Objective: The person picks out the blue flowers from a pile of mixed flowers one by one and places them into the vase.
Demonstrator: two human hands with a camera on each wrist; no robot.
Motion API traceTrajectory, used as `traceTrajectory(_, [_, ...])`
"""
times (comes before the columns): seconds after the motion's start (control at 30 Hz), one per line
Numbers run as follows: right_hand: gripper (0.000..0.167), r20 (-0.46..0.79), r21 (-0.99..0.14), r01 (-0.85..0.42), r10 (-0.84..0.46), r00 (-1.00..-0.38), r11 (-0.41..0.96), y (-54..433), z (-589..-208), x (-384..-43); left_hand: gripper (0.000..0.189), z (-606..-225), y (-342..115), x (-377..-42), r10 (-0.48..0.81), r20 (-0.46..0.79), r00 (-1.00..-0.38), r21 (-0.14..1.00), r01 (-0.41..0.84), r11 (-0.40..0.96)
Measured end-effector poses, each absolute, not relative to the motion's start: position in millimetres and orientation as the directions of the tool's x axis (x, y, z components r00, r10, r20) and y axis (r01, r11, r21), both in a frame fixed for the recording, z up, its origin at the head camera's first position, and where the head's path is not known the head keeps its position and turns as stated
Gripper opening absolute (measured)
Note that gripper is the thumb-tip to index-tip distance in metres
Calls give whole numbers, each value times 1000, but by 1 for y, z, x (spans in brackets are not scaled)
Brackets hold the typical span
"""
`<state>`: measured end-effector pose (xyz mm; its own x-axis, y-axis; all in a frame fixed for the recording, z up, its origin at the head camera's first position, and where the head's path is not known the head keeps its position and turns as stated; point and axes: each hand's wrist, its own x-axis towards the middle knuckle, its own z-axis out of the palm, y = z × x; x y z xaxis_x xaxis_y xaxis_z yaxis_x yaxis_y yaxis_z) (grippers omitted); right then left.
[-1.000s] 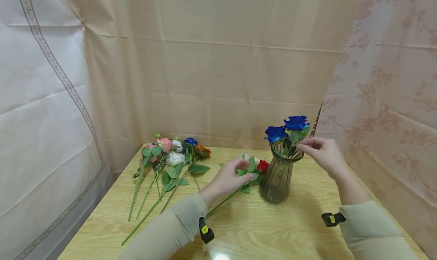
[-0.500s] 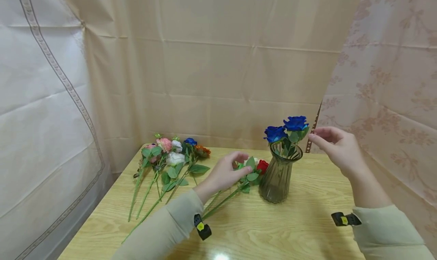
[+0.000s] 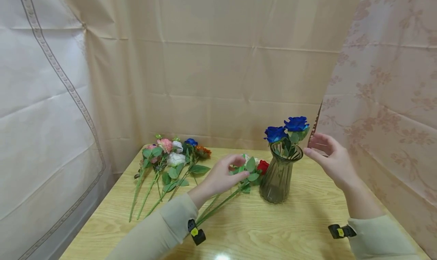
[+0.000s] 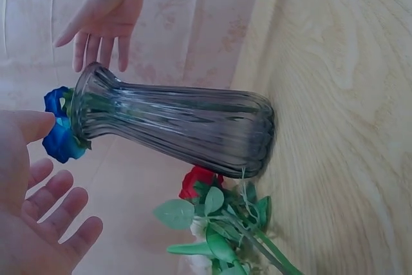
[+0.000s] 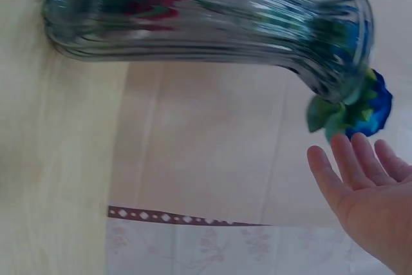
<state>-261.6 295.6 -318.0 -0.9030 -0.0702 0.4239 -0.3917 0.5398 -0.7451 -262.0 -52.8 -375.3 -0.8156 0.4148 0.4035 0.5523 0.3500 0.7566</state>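
A smoky ribbed glass vase (image 3: pixel 277 178) stands upright on the table, with two blue roses (image 3: pixel 296 124) in its mouth. My right hand (image 3: pixel 336 163) is just right of the vase's rim, fingers loosely bent and holding nothing. In the head view my left hand (image 3: pixel 223 176) hovers left of the vase, above a red rose (image 3: pixel 263 166) and white blooms with green leaves (image 3: pixel 252 165) lying on the table. The left wrist view shows that hand's fingers (image 4: pixel 61 204) spread, with the vase apart from them. The right wrist view has the right palm (image 5: pixel 380 217) bare.
On the wooden table (image 3: pixel 259 233) at the left lie several loose stems with a pink flower (image 3: pixel 165 145), a white rose (image 3: pixel 175 159), a blue flower (image 3: pixel 191 141) and an orange flower (image 3: pixel 203 151). A beige curtain (image 3: pixel 211 70) hangs behind, and a floral cloth (image 3: pixel 389 101) hangs at the right.
My right hand has drawn back to the right from the leaves of the blue roses, then lowered slightly. The left hand has shifted a little left. The vase and roses stay put.
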Motion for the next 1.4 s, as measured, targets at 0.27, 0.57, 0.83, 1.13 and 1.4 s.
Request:
traceTrajectory(0.27, [78,400,-766,-394,-102,-911,508,289,-342,-265,41,-385,-60,-262,404,391,-827,762,537,360])
traceTrajectory(0.57, [83,374,-772,-383,-124,-919,508,282,-367,-266,40,-399,-66,-265,415,385,-824,765,536,356])
traceTrajectory(0.83, [79,341,-795,-356,-122,-932,491,272,-386,-272,39,-409,-69,-266,397,344,-851,793,489,362])
traceTrajectory(1.13, [81,315,-801,-329,-116,-942,501,265,-404,-277,39,-422,-76,-266,377,318,-870,778,466,421])
traceTrajectory(1.4, [79,312,-795,-330,-123,-942,509,259,-409,-276,38,-431,-81,-266,366,303,-880,789,447,422])
